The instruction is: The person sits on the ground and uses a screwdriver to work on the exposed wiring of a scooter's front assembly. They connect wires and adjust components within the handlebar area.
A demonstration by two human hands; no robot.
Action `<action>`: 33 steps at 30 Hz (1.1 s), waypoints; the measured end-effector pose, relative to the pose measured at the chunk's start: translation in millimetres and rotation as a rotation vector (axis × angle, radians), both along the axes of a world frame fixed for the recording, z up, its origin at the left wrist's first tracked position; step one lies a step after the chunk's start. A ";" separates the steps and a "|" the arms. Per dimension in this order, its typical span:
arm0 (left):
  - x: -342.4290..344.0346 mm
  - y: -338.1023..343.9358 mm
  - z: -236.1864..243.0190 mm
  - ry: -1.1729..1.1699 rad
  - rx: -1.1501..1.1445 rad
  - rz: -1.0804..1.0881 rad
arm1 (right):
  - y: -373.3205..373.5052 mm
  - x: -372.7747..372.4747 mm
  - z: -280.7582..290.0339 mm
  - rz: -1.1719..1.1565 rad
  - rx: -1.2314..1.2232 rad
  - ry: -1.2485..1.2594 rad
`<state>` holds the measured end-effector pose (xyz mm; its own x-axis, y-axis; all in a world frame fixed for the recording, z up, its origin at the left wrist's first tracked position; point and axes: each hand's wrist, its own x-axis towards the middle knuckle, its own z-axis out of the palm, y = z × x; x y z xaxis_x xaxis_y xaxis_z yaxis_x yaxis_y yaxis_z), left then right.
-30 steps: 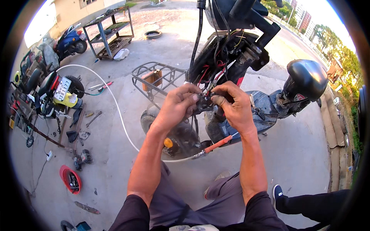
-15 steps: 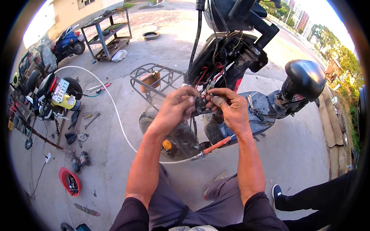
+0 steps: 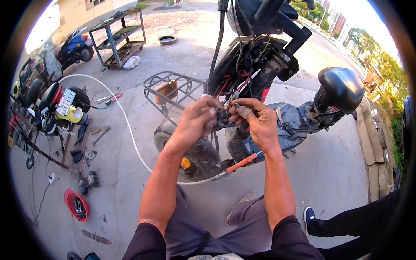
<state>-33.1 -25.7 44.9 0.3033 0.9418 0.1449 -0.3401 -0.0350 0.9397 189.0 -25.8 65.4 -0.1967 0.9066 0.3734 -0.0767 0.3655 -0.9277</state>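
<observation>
My left hand (image 3: 200, 120) and my right hand (image 3: 259, 122) meet in front of the opened front of a scooter. Pinched between them is a small black part (image 3: 222, 118), whose exact kind the fingers hide. Red and other thin wires (image 3: 237, 89) run down from the scooter's front toward it. A wrap covers part of one right-hand finger. Below my hands, an orange-handled tool (image 3: 242, 164) joined to a white hose (image 3: 130, 130) rests by the scooter's dark footboard (image 3: 288, 123). The black wire rack (image 3: 173, 89) is beyond my left hand.
A black seat-like part (image 3: 342, 89) stands at the right. Dismantled scooters (image 3: 54, 102) line the left, near a metal shelf cart (image 3: 119, 37). A red bowl of small parts (image 3: 77, 206) and a wrench (image 3: 102, 136) lie on the ground. Another person's leg (image 3: 351, 221) is at lower right.
Both hands keep their pinch on the black part, with only slight finger movement. The whole view has shifted a little, so most things sit slightly further left.
</observation>
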 end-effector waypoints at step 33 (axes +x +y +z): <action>24.7 -1.8 -19.6 -0.096 0.108 0.206 | -14.2 -12.8 18.2 -0.256 0.404 -0.374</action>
